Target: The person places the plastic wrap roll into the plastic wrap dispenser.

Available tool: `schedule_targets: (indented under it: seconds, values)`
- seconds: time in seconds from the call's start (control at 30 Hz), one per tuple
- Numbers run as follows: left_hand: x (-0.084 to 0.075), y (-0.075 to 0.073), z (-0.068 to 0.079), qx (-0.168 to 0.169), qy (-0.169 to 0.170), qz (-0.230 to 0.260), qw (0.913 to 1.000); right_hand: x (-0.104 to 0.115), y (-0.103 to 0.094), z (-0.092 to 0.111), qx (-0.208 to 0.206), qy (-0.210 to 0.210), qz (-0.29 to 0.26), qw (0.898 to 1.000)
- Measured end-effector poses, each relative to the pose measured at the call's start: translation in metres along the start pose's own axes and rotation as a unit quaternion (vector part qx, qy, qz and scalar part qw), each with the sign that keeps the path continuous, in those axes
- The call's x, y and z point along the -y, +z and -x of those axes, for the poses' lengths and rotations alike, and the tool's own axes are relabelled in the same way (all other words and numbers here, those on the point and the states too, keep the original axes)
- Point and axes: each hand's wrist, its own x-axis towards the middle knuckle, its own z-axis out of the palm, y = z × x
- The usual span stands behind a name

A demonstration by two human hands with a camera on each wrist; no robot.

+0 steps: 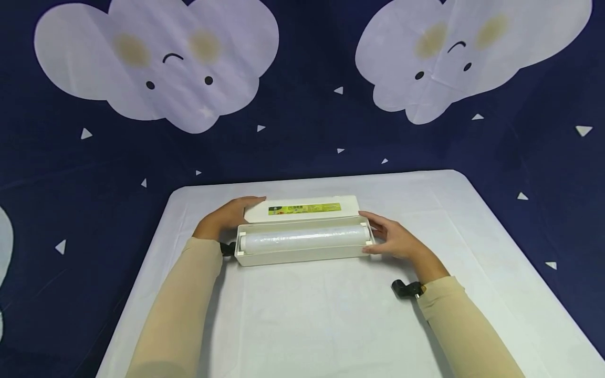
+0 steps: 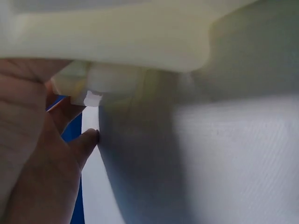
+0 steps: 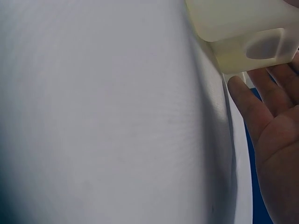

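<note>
A long white cling film box point(image 1: 302, 255) stands on the white table with its top open. Inside lies a roll of clear film point(image 1: 304, 240), running the box's length. Behind it, the white lid point(image 1: 302, 202) leans back or lies folded out, showing a green and yellow label point(image 1: 304, 209). My left hand point(image 1: 231, 212) holds the lid's left end, with fingertips at its far corner; the thumb is hidden in the head view. At the box's right end, my right hand point(image 1: 394, 239) grips it, thumb at the front corner and fingers at the back.
A white cloth point(image 1: 302, 325) covers the table. Black wrist mounts point(image 1: 406, 289) sit by both sleeves. Beyond the table's far edge lies dark blue fabric point(image 1: 302, 152) with white clouds and small triangles.
</note>
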Motion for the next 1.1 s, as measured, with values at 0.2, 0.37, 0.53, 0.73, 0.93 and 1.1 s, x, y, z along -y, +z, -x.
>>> schedule_targets:
  seconds: [0.2, 0.37, 0.53, 0.73, 0.93, 1.1]
  values:
    - [0.003, -0.001, 0.001, -0.006, 0.018, 0.000, 0.9998, -0.003, 0.001, 0.000, 0.002, -0.001, 0.004, 1.000]
    - [0.004, -0.002, 0.001, -0.015, 0.030, 0.004, 0.9994, -0.003, 0.000, 0.000, 0.002, 0.002, -0.004, 1.000]
    - [0.004, -0.002, 0.003, -0.023, 0.037, 0.016, 0.9989, -0.004, 0.000, 0.000, 0.001, 0.003, -0.001, 1.000]
    - [0.005, -0.001, 0.004, -0.041, 0.015, 0.020, 0.9988, -0.004, 0.001, 0.000, 0.000, -0.002, -0.001, 1.000]
    - [0.009, 0.000, 0.004, -0.068, 0.014, 0.034, 0.9970, -0.007, 0.002, 0.001, -0.001, -0.003, 0.000, 1.000]
    - [0.011, 0.000, 0.006, -0.087, 0.013, 0.068, 0.9938, -0.007, 0.002, 0.001, -0.003, -0.002, -0.005, 1.000]
